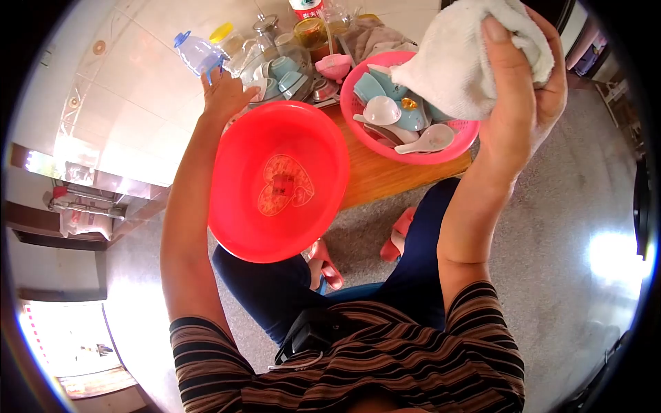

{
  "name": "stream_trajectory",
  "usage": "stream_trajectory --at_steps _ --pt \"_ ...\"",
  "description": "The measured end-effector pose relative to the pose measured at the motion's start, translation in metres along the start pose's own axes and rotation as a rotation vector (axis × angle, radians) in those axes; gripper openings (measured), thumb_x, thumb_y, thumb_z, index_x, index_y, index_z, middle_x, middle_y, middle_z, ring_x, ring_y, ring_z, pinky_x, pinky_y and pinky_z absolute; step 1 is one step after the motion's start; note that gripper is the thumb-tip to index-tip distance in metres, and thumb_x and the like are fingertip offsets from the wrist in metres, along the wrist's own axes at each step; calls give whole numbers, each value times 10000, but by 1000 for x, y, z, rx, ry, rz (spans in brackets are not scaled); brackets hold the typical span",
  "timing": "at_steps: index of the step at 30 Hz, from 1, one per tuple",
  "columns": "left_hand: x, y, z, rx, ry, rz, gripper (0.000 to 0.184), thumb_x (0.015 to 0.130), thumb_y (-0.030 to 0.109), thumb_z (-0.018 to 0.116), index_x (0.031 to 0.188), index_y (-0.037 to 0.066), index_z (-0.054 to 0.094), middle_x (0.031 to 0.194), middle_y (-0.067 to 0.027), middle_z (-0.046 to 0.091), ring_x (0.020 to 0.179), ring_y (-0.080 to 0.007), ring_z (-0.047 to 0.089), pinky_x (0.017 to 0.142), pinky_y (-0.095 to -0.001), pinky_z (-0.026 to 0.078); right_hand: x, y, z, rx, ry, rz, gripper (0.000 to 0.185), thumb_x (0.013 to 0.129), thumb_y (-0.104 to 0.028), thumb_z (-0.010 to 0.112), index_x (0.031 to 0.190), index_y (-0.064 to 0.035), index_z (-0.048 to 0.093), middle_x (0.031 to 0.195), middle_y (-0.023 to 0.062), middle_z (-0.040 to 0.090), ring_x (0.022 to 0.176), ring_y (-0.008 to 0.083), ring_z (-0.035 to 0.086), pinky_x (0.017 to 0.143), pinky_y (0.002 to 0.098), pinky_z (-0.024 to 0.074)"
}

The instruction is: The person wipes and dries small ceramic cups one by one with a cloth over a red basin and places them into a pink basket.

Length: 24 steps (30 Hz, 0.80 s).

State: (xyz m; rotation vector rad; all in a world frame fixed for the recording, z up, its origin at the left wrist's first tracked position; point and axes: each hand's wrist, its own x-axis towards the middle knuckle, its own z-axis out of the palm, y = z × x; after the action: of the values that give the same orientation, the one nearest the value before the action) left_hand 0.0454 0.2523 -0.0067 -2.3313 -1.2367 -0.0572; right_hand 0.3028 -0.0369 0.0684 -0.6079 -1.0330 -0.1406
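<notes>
My right hand (518, 86) is raised at the upper right with its thumb and fingers closed on a bunched white cloth (447, 62). The cloth hangs over a pink basket (375, 143) that holds light-blue bowls (370, 88), a small white bowl (381, 110) and white spoons (434, 139). My left hand (224, 95) reaches to the back left with its fingers bent, beside a clear plastic bottle (196, 54) and a thin blue piece. What its fingers grip is too small to make out. Below it, a red basin (310, 227) with a heart pattern inside stands tilted near my knees.
A glass bowl (301, 60) with more light-blue cups sits at the back of the wooden table (385, 177). Around it stand a yellow-lidded jar (227, 40), a pink cup (334, 67) and a brown cloth (382, 38). The tiled wall (131, 96) rises at the left.
</notes>
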Motion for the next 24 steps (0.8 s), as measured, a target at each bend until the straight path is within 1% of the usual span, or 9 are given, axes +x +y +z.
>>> stream_trajectory --at_steps 5,9,11,15,18,20,21,23,24 --pt "13 4 -7 -100 -374 -24 533 762 515 648 1061 74 659 1113 -119 582 1208 -318 418 1058 -572 165 -2 3 4 -16 21 35 275 795 -66 621 1042 43 567 878 66 631 751 78 587 677 196 459" --pt "5 4 -1 -196 -194 2 553 727 486 691 1086 68 641 1088 -130 598 1204 -291 428 1033 -557 216 -2 0 5 -16 -7 61 265 805 -62 622 1040 45 564 882 67 634 752 78 590 677 198 463" --pt "3 5 8 -236 33 87 572 694 452 728 1108 72 625 1034 -122 631 1125 -282 508 1028 -501 253 -3 0 8 -14 12 118 255 812 -57 622 1038 45 562 882 68 635 747 78 592 674 197 465" --pt "1 12 -9 -361 -58 -23 527 717 423 722 1105 79 626 1003 -114 657 985 -290 600 956 -443 368 -6 2 13 26 -14 137 247 820 -47 623 1042 38 555 885 72 637 738 81 597 671 194 471" --pt "-5 8 -18 -648 76 -202 520 774 391 698 1129 25 595 1016 -124 670 886 -280 652 826 -376 471 -7 6 14 121 -33 278 269 824 -34 618 1069 29 524 896 87 638 731 104 618 658 210 495" --pt "-22 8 -34 -1353 74 -347 444 859 325 622 1116 -31 559 1025 -149 664 918 -264 653 751 -337 517 -12 3 25 345 -32 310 297 830 -32 608 1102 3 493 900 114 636 725 142 639 643 243 525" --pt "-36 8 -42 -1350 74 -351 444 859 325 622 1116 -31 559 1025 -149 664 918 -264 653 751 -337 517 -13 -5 29 476 -49 414 304 833 -27 600 1113 -12 483 894 125 633 716 160 644 634 259 535" --pt "-72 12 -57 -2075 -220 -328 445 920 284 565 1176 -74 500 1086 -161 637 967 -233 650 759 -295 534 -21 13 36 574 -83 442 289 836 -38 602 1106 -30 498 883 124 628 731 174 649 629 270 544" --pt "-86 16 -63 -2076 -216 -333 445 920 284 565 1176 -74 500 1086 -161 637 967 -233 650 759 -295 534 -26 22 39 622 -99 458 281 838 -44 602 1102 -40 506 877 124 626 738 181 652 627 276 549"
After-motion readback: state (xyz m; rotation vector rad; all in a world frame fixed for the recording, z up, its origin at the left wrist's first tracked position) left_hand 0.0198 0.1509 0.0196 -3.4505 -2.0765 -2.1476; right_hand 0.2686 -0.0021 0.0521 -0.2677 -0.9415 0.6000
